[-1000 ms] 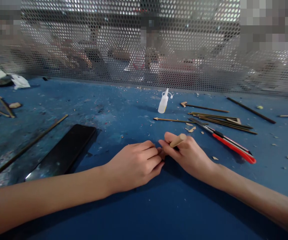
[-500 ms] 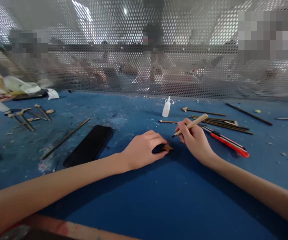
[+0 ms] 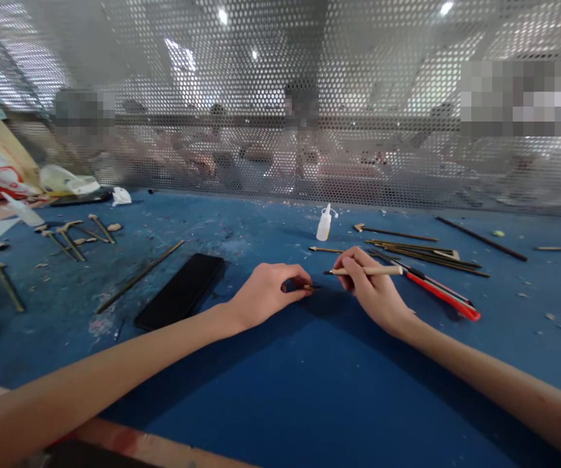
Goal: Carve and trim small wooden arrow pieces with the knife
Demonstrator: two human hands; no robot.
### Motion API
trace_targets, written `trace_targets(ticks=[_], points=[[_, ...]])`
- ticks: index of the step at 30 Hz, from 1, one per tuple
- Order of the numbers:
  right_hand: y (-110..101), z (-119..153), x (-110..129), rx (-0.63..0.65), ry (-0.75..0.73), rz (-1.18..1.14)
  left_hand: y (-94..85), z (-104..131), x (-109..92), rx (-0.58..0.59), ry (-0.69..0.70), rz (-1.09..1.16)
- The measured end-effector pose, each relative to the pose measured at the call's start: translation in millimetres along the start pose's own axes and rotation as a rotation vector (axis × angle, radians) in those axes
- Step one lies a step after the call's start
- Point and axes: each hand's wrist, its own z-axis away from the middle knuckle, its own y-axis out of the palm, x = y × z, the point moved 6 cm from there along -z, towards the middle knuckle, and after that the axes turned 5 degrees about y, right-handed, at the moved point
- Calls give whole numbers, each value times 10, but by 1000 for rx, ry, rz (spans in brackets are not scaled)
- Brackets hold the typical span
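Observation:
My left hand [image 3: 265,294] pinches a small brown piece [image 3: 313,286] between thumb and fingertips, just above the blue tabletop. Most of that piece is hidden by the fingers, and its exact shape cannot be made out. In my right hand [image 3: 372,289] is a light wooden-handled tool [image 3: 380,270] with a thin dark tip, held like a pen. It lies nearly level, its tip pointing left, a short gap from the brown piece. Beside the right hand rests a red utility knife [image 3: 443,297]. A thin stick with a pointed head [image 3: 324,249] lies beyond the fingers.
A white dropper bottle [image 3: 324,226] stands behind the hands. Thin dark sticks [image 3: 431,258] lie at right. A black phone [image 3: 182,290] and a long stick [image 3: 138,278] are at left, near several short sticks with pale heads [image 3: 70,242]. A perforated metal screen [image 3: 241,162] closes the back.
The brown piece has been tilted, showing less of its face. The right-hand tool has swung from slanting to nearly level, its tip moving slightly left. The view has tipped upward.

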Motion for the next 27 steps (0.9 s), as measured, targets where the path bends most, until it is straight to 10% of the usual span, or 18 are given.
trace_targets(ticks=[6,17,27], points=[[66,25,8,113,21,18,11,166,-153,132,303,-194],[174,232,265,230,-365,349,49,133,-58,190,294,-156],[271,148,80,224,85,18,88,178,-146,155,315,-230]])
